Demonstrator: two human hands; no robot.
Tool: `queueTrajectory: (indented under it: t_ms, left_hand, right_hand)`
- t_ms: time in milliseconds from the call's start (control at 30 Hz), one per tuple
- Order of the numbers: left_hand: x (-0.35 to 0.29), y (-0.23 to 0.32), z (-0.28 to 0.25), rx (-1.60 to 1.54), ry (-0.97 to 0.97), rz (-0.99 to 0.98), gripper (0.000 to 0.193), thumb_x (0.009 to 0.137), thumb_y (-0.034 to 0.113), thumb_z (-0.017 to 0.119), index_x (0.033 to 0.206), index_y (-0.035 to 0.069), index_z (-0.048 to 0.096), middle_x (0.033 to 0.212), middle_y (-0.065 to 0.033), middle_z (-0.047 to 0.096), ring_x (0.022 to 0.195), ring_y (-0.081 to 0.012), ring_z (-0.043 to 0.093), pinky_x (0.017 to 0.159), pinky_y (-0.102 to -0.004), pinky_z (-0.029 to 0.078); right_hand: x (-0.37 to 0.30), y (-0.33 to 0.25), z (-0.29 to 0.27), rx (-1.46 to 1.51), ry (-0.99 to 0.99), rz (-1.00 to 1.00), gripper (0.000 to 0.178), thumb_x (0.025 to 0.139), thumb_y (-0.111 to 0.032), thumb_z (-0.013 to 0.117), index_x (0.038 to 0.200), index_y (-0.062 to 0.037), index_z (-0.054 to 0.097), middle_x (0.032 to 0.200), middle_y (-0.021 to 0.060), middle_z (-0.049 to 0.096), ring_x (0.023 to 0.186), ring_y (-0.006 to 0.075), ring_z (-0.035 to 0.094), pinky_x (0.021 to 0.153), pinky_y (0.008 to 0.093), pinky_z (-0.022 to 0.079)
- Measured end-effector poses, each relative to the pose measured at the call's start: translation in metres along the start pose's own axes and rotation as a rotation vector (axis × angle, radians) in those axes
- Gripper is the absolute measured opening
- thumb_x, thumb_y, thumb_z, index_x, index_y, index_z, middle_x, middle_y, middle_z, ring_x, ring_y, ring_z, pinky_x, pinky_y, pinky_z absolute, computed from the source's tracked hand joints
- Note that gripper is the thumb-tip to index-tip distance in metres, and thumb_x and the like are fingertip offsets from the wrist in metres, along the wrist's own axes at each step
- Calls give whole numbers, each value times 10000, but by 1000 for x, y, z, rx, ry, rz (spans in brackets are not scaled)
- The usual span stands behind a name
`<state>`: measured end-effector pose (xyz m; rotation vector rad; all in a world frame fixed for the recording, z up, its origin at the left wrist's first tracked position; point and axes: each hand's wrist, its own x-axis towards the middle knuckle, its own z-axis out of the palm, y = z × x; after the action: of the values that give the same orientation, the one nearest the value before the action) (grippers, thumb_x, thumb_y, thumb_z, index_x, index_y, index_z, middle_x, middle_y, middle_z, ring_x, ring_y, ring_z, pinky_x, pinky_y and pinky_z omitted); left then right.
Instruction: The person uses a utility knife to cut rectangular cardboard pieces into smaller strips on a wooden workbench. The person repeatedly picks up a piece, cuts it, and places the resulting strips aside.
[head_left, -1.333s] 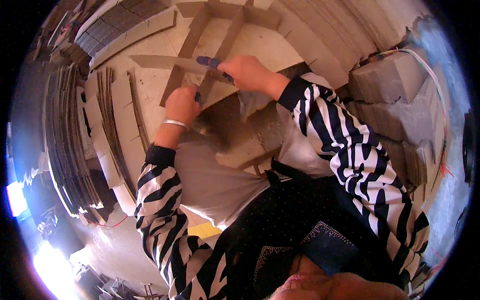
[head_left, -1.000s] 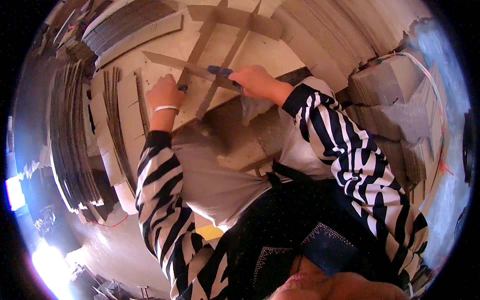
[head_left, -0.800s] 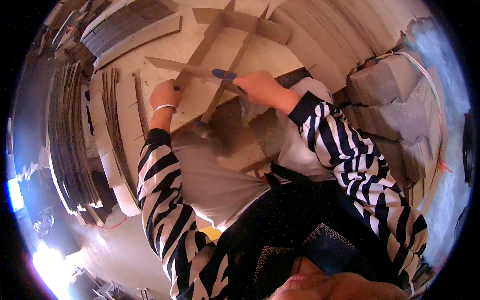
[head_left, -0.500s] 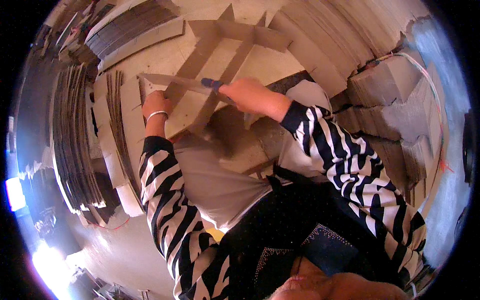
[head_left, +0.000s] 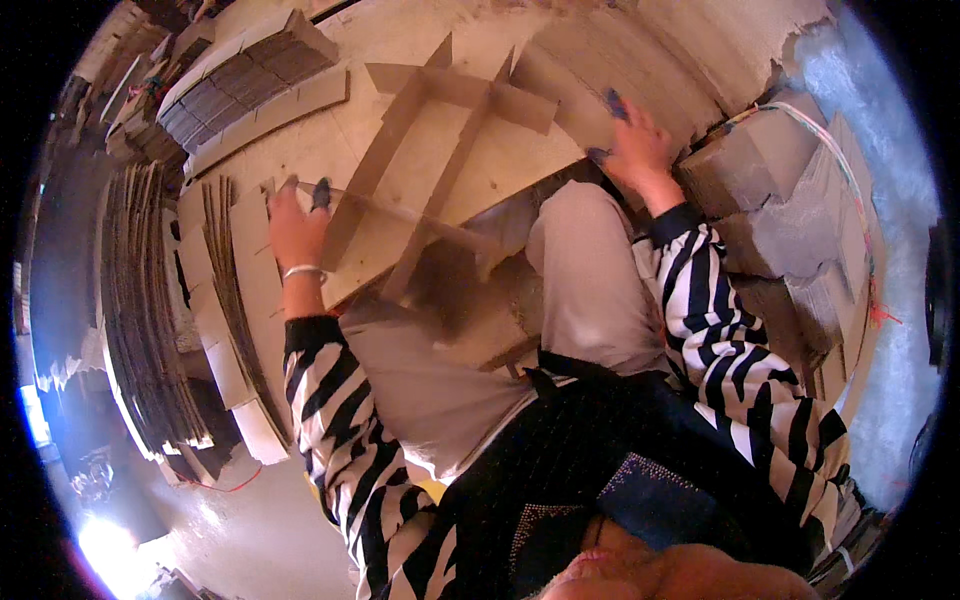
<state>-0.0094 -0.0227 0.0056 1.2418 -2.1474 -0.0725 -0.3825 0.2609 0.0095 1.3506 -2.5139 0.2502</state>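
A cardboard divider of crossed strips lies on a pale wooden board. Two long strips run away from me, crossed by one strip at the far end and another cross strip, blurred, at the near end. My left hand is at the left end of the near strip, fingers and thumb apart, nothing seen gripped. My right hand is open with spread fingers over the flat cardboard sheets at the right, holding nothing. Dark covers show on some fingertips.
Upright cardboard strips stand in a row at the left. A stack of cardboard pieces sits at the far left. More cardboard bundles are at the right, beside a loose cord. My knees are at the board's near edge.
My right hand has left the near cross strip and swung right to the cardboard sheets. That strip now sits lower across the long strips. My left hand has shifted slightly and its fingers have spread.
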Motion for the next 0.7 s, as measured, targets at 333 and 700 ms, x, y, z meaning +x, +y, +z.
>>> queueTrajectory:
  t_ms: [333, 700]
  left_hand:
    - [19, 13, 53, 197, -592, -92, 230, 785, 198, 560, 957, 71, 647, 991, -160, 662, 961, -351, 621, 792, -463, 501]
    - [14, 18, 51, 213, -573, -77, 195, 795, 170, 550, 945, 68, 621, 959, -186, 660, 932, -374, 625, 768, -480, 504]
  right_hand:
    - [59, -39, -40, 377, 198, -104, 213, 786, -87, 564, 991, -88, 625, 838, 183, 645, 790, 393, 619, 662, 483, 480]
    - [107, -112, 21, 581, -262, -397, 278, 782, -136, 606, 1051, -86, 558, 883, 205, 627, 866, 424, 586, 714, 513, 447]
